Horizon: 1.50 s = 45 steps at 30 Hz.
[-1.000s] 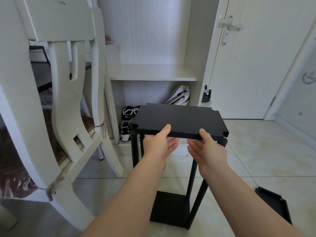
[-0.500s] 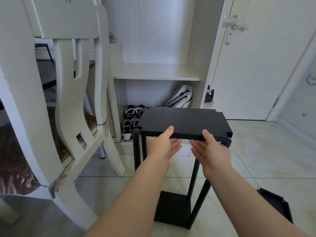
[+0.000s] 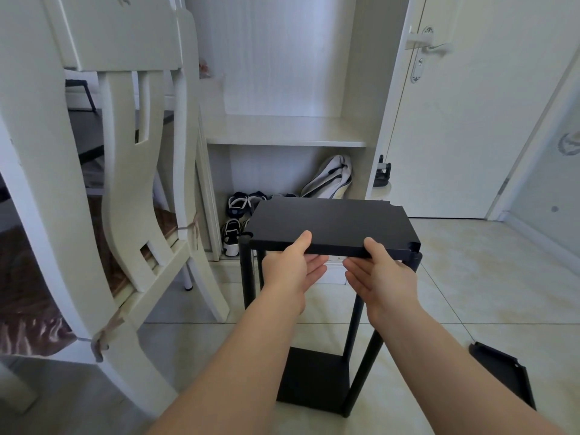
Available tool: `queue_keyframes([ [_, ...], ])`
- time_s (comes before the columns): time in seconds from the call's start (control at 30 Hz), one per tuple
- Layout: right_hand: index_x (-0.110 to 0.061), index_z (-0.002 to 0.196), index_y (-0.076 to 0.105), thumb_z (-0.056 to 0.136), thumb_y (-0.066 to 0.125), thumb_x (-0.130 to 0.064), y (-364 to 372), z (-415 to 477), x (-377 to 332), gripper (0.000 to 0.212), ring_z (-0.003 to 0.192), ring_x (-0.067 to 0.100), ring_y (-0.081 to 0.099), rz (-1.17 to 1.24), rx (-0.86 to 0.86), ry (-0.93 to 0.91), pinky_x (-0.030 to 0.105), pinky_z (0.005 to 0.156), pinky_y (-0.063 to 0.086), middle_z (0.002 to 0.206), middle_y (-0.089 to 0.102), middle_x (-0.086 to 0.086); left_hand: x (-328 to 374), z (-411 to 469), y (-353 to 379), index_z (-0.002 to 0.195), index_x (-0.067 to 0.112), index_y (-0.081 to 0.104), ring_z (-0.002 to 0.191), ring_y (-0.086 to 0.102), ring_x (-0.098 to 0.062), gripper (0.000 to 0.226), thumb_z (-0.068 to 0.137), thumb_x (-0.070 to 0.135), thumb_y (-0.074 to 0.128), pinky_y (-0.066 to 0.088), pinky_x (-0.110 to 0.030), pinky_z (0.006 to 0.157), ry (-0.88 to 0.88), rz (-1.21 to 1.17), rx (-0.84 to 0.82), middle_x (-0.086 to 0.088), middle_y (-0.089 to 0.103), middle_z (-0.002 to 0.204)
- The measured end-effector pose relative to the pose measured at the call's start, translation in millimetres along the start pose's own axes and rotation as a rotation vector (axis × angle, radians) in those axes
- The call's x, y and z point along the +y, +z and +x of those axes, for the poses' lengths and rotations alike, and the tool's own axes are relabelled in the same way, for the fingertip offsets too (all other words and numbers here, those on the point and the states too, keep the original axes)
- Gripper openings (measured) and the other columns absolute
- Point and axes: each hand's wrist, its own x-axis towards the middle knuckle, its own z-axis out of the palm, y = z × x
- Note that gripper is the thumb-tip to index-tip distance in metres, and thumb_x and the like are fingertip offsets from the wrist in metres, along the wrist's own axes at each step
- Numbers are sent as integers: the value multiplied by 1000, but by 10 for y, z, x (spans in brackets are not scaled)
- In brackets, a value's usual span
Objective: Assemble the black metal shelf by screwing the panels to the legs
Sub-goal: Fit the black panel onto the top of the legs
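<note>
Two bare hands grip the near edge of a black top panel (image 3: 332, 224). The left hand (image 3: 288, 271) and the right hand (image 3: 379, 277) each have the thumb on top and the fingers beneath, and they hold it level at the tops of four black legs (image 3: 246, 277). Directly below the top panel, a second panel (image 3: 314, 384) sits between the legs at floor level. A third panel (image 3: 502, 372) lies on the tiles below and to its right. One white chair (image 3: 131, 183) stands to its left, and shoes (image 3: 238, 205) sit behind it in a cabinet (image 3: 285, 133).
</note>
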Motion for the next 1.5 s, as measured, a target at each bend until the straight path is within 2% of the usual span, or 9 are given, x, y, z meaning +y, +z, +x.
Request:
queue_keyframes([
  [0.1, -10, 105, 67, 93, 71, -28, -17, -19, 2, 23, 76, 18, 77, -7, 10, -6, 24, 56, 59, 80, 78, 8, -11, -37, -2, 105, 6, 61, 76, 77, -21, 27, 90, 25, 74, 62, -34, 70, -7, 3, 1, -16, 75, 95],
  [0.33, -9, 106, 67, 93, 71, -28, -18, -75, 20, 24, 75, 18, 77, -18, -6, -4, 24, 55, 58, 77, 77, 8, -18, -91, -34, 119, 3, 58, 77, 76, -21, 41, 89, 26, 75, 63, -35, 73, -16, -23, 35, -16, 75, 97],
  [0.43, -8, 106, 66, 93, 71, -28, -2, -96, 26, 24, 76, 19, 77, -19, -16, 10, 25, 58, 58, 84, 77, 11, -3, -94, -69, 121, 3, 57, 77, 77, -21, 43, 89, 26, 76, 63, -35, 73, -26, -25, 31, -16, 75, 98],
  [0.6, -6, 106, 67, 93, 72, -27, 24, -103, 33, 25, 77, 19, 77, -14, -41, 33, 25, 58, 59, 80, 78, 9, 43, -54, -115, 116, 5, 59, 77, 77, -21, 37, 90, 26, 75, 62, -33, 66, -28, -7, 26, -17, 75, 99],
  [0.73, -7, 106, 65, 94, 72, -26, 19, -75, 65, 23, 74, 18, 77, -7, -54, 80, 23, 53, 58, 77, 77, 9, 45, 4, -154, 113, 6, 59, 77, 77, -22, 33, 90, 25, 74, 62, -34, 68, -35, 22, 28, -17, 75, 98],
  [0.9, -10, 104, 65, 95, 71, -27, 7, -10, 137, 20, 72, 17, 77, -17, -36, 136, 25, 55, 59, 74, 77, 7, -5, 62, -166, 105, 6, 62, 73, 76, -21, 26, 91, 24, 74, 61, -32, 64, -38, 57, 43, -16, 76, 93],
  [1.17, -10, 105, 64, 96, 69, -27, -40, 97, 224, 20, 72, 17, 77, -49, -28, 178, 25, 55, 60, 74, 77, 7, -110, 173, -194, 113, 5, 61, 75, 76, -20, 32, 92, 26, 72, 61, -31, 66, -79, 74, 49, -14, 75, 95],
  [1.33, -11, 106, 64, 97, 68, -26, -77, 178, 329, 17, 75, 18, 77, -64, -40, 205, 27, 61, 60, 76, 77, 8, -216, 260, -251, 119, 5, 59, 82, 76, -22, 35, 93, 26, 71, 62, -34, 76, -91, 91, 57, -15, 74, 100],
  [1.5, -11, 108, 64, 98, 67, -24, -183, 270, 533, 17, 78, 19, 77, -88, -21, 238, 30, 67, 61, 88, 78, 10, -436, 330, -322, 116, 6, 58, 84, 75, -22, 33, 93, 26, 71, 60, -38, 88, -137, 123, 107, -14, 73, 97],
])
